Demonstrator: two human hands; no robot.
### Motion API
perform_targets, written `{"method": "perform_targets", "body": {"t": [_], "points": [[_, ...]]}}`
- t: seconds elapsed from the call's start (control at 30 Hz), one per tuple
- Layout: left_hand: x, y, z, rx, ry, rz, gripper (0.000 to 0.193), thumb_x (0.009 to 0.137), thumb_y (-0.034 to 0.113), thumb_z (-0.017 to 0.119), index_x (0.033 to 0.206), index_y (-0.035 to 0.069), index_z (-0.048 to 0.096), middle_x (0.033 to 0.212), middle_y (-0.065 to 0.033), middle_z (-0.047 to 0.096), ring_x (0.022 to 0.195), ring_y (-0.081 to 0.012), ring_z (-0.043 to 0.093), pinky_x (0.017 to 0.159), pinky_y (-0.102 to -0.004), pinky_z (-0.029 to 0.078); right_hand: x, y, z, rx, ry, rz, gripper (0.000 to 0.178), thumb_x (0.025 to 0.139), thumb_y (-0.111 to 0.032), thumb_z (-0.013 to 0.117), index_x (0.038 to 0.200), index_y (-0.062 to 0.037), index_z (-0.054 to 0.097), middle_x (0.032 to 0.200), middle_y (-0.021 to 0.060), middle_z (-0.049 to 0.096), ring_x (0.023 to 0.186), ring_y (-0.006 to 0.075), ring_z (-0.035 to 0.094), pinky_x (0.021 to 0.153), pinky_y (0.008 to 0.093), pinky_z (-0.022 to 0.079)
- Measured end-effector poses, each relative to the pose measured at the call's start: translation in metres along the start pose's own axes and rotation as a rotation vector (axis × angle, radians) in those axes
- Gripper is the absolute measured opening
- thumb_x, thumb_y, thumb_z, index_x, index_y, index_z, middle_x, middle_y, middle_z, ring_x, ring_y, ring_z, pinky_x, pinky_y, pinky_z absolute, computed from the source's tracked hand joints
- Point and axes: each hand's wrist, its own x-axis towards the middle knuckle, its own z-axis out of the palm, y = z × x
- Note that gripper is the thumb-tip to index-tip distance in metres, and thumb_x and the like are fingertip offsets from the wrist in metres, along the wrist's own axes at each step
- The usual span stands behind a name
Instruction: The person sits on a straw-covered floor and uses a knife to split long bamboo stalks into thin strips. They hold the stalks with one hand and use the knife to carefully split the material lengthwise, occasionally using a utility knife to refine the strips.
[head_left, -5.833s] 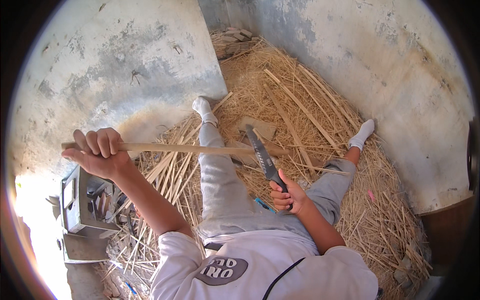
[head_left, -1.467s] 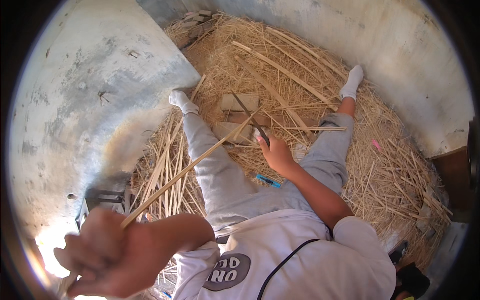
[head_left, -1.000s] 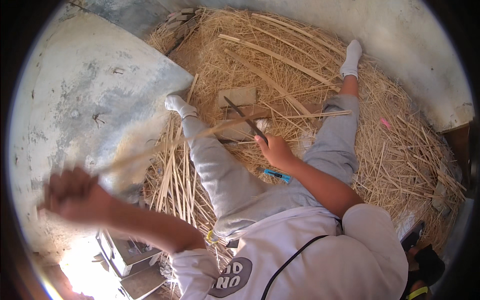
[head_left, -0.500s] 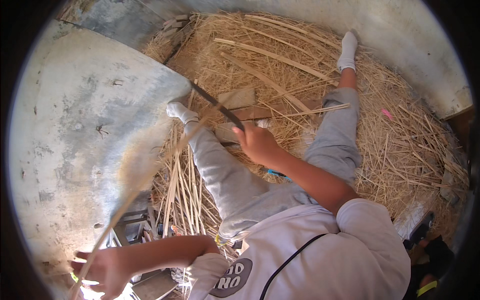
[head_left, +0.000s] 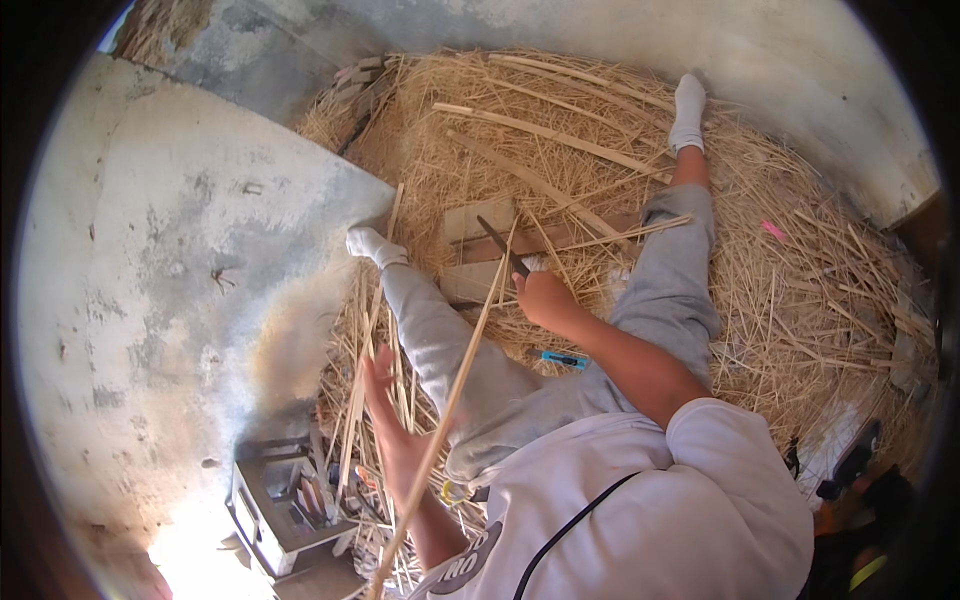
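Observation:
My right hand (head_left: 545,298) is closed round the handle of a long dark-bladed knife (head_left: 497,238), which points up and to the left. A long, thin bamboo-like strip (head_left: 452,405) slants from the lower edge up to the knife, and its far end meets or crosses the blade. My left hand (head_left: 392,420) is beside this strip, fingers stretched out and apart, somewhat smeared by motion. It does not grip the strip; whether it touches it I cannot tell.
Shavings and split strips (head_left: 800,290) cover the floor around my outstretched legs. A blue cutter (head_left: 564,359) lies between my thighs. A wooden block (head_left: 478,220) rests near the knife. At lower left stands a grey box-like frame (head_left: 275,510), beside a stained wall (head_left: 170,270).
My left hand has moved from the lower left toward my left thigh. The knife has swung back, its tip now nearer the wooden block. The strip has shifted right and stands steeper.

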Motion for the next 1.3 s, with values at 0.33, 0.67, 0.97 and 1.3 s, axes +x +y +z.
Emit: {"method": "perform_targets", "body": {"t": [0.33,0.67,0.97,1.3], "points": [[0.084,0.089,-0.052,-0.776,0.727,0.582,0.041,0.104,0.05,0.044,0.084,0.016,0.035,0.065,0.0054,0.036,0.048,-0.0051,0.031,0.045,-0.0237,0.034,-0.041,-0.045,-0.006,-0.116,0.126,-0.267,0.047,0.105,-0.038,0.043,0.091,0.0035,0.06,0.064,0.019,0.064,0.063,0.04,0.067,0.058,0.0492,0.054],[0.199,0.035,-0.005,-0.723,0.956,0.112,0.05,0.104,0.059,0.037,0.069,0.024,0.04,0.052,0.01,0.027,0.042,-0.0045,0.022,0.04,-0.0205,0.02,0.002,0.025,0.023,-0.066,0.161,-0.218,0.046,0.104,-0.04,0.046,0.087,0.0007,0.057,0.061,0.0198,0.06,0.059,0.0412,0.063,0.055,0.0498,0.051],[0.151,0.116,-0.142,-0.67,0.826,0.507,0.041,0.099,0.035,0.051,0.062,0.021,0.039,0.053,0.0091,0.027,0.045,-0.0031,0.021,0.043,-0.0245,0.02,-0.033,-0.07,-0.024,0.022,0.12,-0.418,0.053,0.105,-0.046,0.039,0.094,0.0018,0.059,0.062,0.0198,0.06,0.063,0.0393,0.065,0.056,0.0505,0.051],[0.218,0.089,-0.068,-0.643,0.917,0.366,0.044,0.106,0.05,0.039,0.076,0.018,0.038,0.057,0.007,0.034,0.044,-0.0057,0.034,0.038,-0.0228,0.029,-0.035,-0.059,-0.006,0.045,0.228,-0.287,0.05,0.104,-0.044,0.046,0.091,0.0026,0.059,0.063,0.025,0.06,0.062,0.0436,0.063,0.057,0.0521,0.05]]}}
